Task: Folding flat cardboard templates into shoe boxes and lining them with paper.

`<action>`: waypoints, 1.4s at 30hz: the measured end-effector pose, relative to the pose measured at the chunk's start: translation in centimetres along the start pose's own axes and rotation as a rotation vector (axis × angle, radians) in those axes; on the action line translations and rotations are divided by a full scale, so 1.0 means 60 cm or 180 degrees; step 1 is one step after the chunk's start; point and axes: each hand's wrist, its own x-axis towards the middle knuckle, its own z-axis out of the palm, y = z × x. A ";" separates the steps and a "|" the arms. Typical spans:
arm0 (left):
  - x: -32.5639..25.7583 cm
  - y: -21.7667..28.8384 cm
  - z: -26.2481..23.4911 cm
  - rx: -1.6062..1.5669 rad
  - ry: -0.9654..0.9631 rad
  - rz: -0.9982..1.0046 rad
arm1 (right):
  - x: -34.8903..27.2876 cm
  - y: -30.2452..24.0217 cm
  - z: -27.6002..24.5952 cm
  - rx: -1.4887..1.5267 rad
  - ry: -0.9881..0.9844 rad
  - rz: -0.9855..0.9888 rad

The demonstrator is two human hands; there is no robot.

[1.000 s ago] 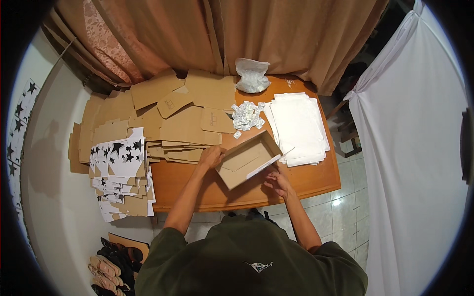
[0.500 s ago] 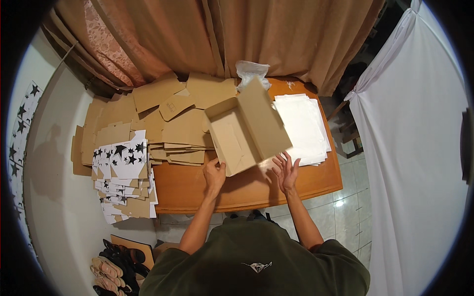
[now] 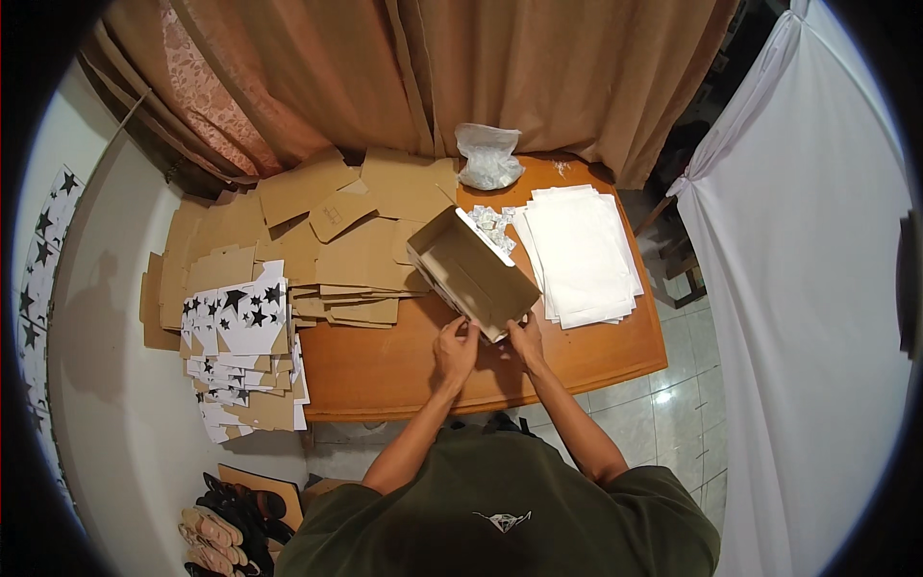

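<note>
An open cardboard box [image 3: 471, 269] is tilted over the middle of the table, its brown inside showing. A strip of white outer face edges its far right side. My left hand [image 3: 455, 352] is closed on the box's near left corner, thumb and fingers pinching the edge. At the near right corner, my right hand [image 3: 525, 343] grips the box too, with its fingertips partly hidden by the cardboard. The lid, if it is folded back, is hidden behind the box.
Flat brown cardboard pieces [image 3: 361, 250] cover the table's left part, with star-printed cardboard [image 3: 236, 313] stacked nearer. White sheets [image 3: 582, 260] lie to the right. Beyond the box are small clear-white packets [image 3: 495, 226] and a plastic bag [image 3: 490, 159]. Shoes [image 3: 216, 534] rest at lower left.
My right hand, open and off the box before, has closed on its near right corner. The raised lid panel no longer shows. The box has turned and dropped slightly, uncovering the small packets.
</note>
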 end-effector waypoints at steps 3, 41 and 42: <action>0.045 0.029 -0.051 -0.0007 0.0075 -0.0012 | 0.034 0.018 -0.044 0.0236 -0.0099 -0.0004; 0.039 -0.161 -0.184 -0.0214 -0.1154 0.0134 | 0.049 0.028 -0.128 -0.1382 -0.0555 -0.1606; 0.039 -0.163 -0.187 -0.0213 -0.1147 0.0123 | 0.037 0.014 -0.124 -0.1362 -0.0717 -0.1484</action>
